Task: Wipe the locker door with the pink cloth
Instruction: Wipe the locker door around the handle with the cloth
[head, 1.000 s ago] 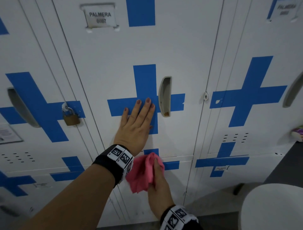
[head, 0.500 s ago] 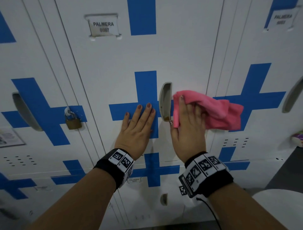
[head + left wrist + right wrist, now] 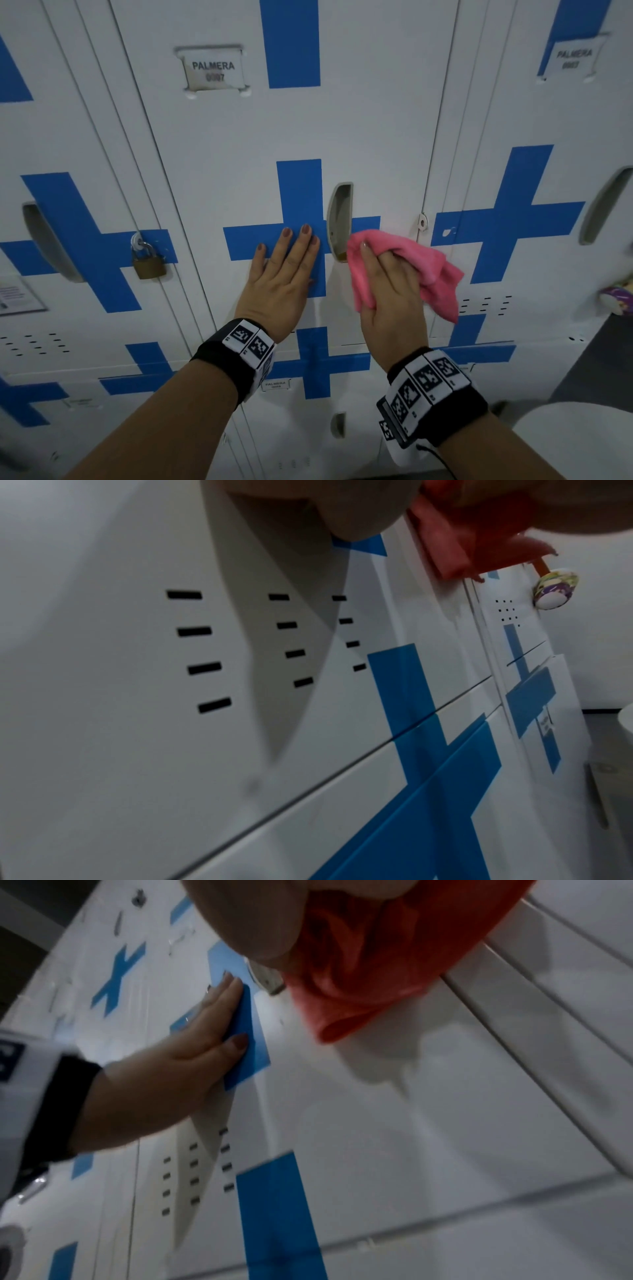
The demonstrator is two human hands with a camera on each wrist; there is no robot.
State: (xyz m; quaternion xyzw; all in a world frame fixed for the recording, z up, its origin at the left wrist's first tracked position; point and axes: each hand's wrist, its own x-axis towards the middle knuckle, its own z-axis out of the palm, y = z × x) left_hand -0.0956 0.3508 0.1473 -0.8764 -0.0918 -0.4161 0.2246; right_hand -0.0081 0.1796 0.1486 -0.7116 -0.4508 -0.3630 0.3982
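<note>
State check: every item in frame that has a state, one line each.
locker door: closed, nothing on its hasp
left hand: flat, fingers straight, pressing on the door's blue cross
right hand: grips the cloth
pink cloth: bunched, beside the recessed handle
padlock: locked, hanging on the locker to the left
label plate: in place, reads PALMERA

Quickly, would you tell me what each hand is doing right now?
Left hand: open, flat against the locker door.
Right hand: gripping the pink cloth beside the recessed handle.
</note>
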